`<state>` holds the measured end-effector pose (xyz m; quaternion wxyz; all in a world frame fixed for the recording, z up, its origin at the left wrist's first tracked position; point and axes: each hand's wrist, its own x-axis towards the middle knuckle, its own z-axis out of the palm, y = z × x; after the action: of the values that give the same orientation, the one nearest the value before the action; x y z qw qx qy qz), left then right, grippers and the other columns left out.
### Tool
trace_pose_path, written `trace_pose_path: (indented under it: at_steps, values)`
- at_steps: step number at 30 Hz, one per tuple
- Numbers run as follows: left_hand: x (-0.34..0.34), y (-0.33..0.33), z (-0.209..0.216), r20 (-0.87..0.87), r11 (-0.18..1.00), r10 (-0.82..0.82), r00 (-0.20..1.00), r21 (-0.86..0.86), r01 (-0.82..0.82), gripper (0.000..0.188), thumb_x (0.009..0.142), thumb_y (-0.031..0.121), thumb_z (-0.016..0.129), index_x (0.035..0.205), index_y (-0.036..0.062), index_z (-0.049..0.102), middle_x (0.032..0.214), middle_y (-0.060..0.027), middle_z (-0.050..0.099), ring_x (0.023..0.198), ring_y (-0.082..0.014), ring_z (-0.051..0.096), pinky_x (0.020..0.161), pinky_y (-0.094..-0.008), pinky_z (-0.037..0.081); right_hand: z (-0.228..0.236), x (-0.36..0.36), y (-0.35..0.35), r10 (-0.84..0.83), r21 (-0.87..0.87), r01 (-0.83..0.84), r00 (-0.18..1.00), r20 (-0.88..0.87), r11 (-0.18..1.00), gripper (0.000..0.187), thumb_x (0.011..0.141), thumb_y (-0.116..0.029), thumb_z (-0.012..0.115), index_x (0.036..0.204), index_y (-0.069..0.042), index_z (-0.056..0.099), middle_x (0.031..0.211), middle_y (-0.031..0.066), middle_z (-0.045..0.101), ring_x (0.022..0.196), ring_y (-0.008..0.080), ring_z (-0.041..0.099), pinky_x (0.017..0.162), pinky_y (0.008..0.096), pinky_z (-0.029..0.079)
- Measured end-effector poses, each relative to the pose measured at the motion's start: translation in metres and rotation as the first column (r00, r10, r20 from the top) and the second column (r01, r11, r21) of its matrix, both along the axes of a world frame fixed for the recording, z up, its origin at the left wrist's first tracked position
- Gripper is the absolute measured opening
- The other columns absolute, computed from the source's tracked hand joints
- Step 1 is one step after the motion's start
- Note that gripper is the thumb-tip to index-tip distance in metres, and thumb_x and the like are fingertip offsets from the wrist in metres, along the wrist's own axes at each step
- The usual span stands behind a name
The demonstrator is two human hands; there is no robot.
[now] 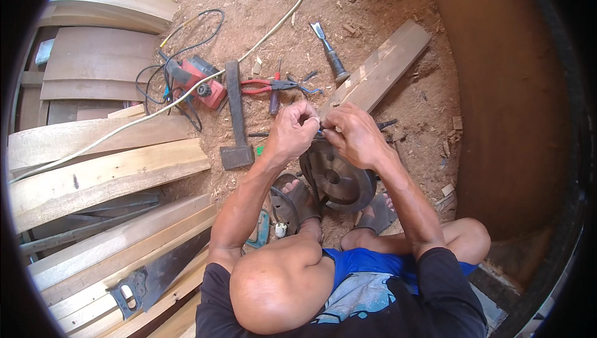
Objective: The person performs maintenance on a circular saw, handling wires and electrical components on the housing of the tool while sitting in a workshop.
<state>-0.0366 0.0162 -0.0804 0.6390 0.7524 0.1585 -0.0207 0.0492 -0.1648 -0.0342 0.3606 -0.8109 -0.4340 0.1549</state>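
My left hand (pixel 295 129) and my right hand (pixel 356 136) meet at the fingertips, both pinched closed. Between them shows a tiny dark and blue bit, too small to name, perhaps a thin wire. Just below them, a round dark power tool (pixel 339 179) with a circular housing stands on the ground between my sandalled feet. Beyond my left hand lie red-handled pliers (pixel 267 86) and a screwdriver (pixel 274 100). A hammer (pixel 233 105) with a heavy head rests to the left of that hand. Past my right hand is a wooden plank (pixel 385 64).
A red electric planer (pixel 205 86) with a looped black cord lies at the left. A pale cable (pixel 267 32) crosses the sawdust ground. Several boards (pixel 106 164) and a handsaw (pixel 158 276) line the left side. A chisel (pixel 329 52) lies farther off; a brown panel (pixel 510 89) stands right.
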Motion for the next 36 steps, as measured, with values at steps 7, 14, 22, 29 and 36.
trace_pose_path:
  at_steps: [7,14,22,29,36]
  values:
    - [0.003,0.013,-0.017,-0.155,0.831,-0.066,0.986,-0.555,-0.032,0.010,0.096,0.008,0.065,0.087,0.0080,0.062,0.079,-0.0012,0.066,0.062,-0.0092,0.061,0.057,-0.0264,0.052,-0.011,-0.007,-0.002,-0.020,0.094,0.010,0.994,0.106,0.996,0.014,0.083,-0.005,0.075,0.093,-0.002,0.067,0.087,0.0169,0.069,0.091,0.0408,0.065,0.083,0.0506,0.051]
    - [0.000,0.014,-0.015,-0.216,0.804,-0.088,0.972,-0.592,-0.058,0.010,0.099,0.009,0.064,0.106,0.0087,0.057,0.088,-0.0024,0.065,0.064,-0.0081,0.062,0.051,-0.0231,0.053,-0.011,-0.005,0.001,-0.051,0.091,0.043,0.995,0.084,0.995,0.022,0.084,-0.005,0.074,0.104,-0.007,0.064,0.086,0.0145,0.069,0.087,0.0401,0.064,0.081,0.0513,0.049]
    - [-0.002,0.018,-0.012,-0.236,0.778,-0.112,0.965,-0.626,-0.063,0.007,0.105,0.007,0.061,0.112,0.0041,0.061,0.091,-0.0026,0.067,0.071,-0.0096,0.066,0.066,-0.0271,0.059,-0.018,-0.001,0.001,-0.023,0.179,0.019,0.999,0.024,0.984,0.013,0.087,-0.003,0.070,0.100,-0.003,0.072,0.090,0.0155,0.069,0.093,0.0370,0.064,0.085,0.0478,0.050]
    - [-0.011,0.007,0.009,-0.072,0.960,-0.079,0.994,-0.273,0.057,0.012,0.107,0.007,0.061,0.111,-0.0011,0.068,0.097,-0.0035,0.071,0.082,-0.0069,0.066,0.078,-0.0267,0.058,-0.016,0.000,0.003,-0.055,0.063,0.062,0.994,-0.096,0.996,0.011,0.088,-0.005,0.066,0.098,0.000,0.064,0.091,0.0196,0.065,0.095,0.0416,0.062,0.087,0.0515,0.049]
    - [-0.002,0.015,0.007,-0.181,0.958,-0.227,0.957,0.136,0.253,0.019,0.106,0.019,0.059,0.105,0.0022,0.068,0.093,0.0001,0.067,0.087,-0.0086,0.061,0.077,-0.0289,0.050,-0.020,0.003,0.003,0.002,0.131,-0.017,0.993,0.120,0.991,0.015,0.083,-0.002,0.070,0.095,-0.002,0.061,0.093,0.0178,0.063,0.094,0.0411,0.059,0.085,0.0507,0.047]
